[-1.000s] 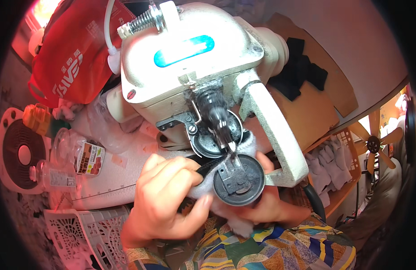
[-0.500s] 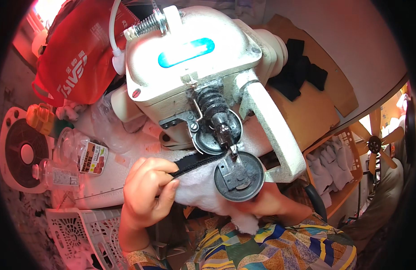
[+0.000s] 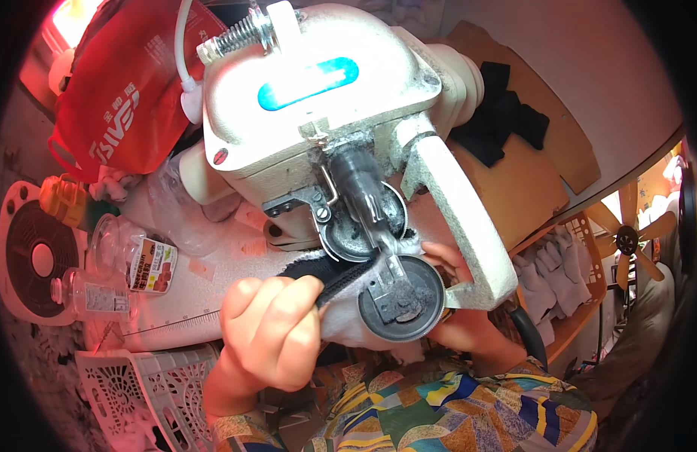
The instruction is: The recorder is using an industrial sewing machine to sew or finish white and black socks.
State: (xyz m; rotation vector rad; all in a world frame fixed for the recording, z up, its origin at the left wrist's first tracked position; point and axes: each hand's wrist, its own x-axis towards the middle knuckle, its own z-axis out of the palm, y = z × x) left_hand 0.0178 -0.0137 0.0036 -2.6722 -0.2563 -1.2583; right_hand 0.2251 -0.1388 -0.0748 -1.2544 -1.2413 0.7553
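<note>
A cream sewing machine (image 3: 311,83) carries two dark discs (image 3: 400,303) under a blurred needle bar (image 3: 363,196). My left hand (image 3: 272,328), left of the lower disc, is closed on a black edging strip (image 3: 337,280) along white fluffy fabric (image 3: 341,324), which runs in between the discs. My right hand (image 3: 461,331) is behind the lower disc and beside the machine's arm. Its curled fingers grip the white fabric near the discs; part of that hand is hidden.
Around the machine lie a red bag (image 3: 137,83), small fan (image 3: 39,256), clear jars (image 3: 96,297) and cardboard (image 3: 514,188) with black cloth (image 3: 492,128). A white basket (image 3: 141,361), an orange crate (image 3: 559,316) of white pieces and a standing fan (image 3: 626,241) sit lower.
Since half a second ago my left hand has moved right and tightened into a fist on the strip. My right fingers now show higher beside the lower disc, and less white fabric shows below.
</note>
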